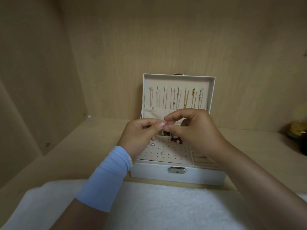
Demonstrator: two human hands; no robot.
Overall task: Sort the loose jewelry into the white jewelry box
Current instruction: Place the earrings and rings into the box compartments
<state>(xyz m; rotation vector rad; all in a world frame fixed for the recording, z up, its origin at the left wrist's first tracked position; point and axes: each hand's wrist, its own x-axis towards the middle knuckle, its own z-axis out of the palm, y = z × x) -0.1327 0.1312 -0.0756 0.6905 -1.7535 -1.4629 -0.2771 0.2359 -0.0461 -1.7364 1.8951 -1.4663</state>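
The white jewelry box (179,175) stands open on a wooden shelf, its lid upright with several silver and gold chains (186,99) hanging inside. Above the box, my left hand (141,133) and my right hand (191,128) meet fingertip to fingertip, both pinching one tiny piece of jewelry (165,124), too small to identify. The perforated earring pad (172,151) below holds clear studs (162,153) and a dark red and pearl piece (177,140). A ring (203,157) sits in the slotted section at the right.
A white fluffy cloth (157,205) lies in front of the box along the near edge. A dark round container with a gold top (297,130) stands at the far right of the shelf. Wooden cabinet walls enclose the left and back.
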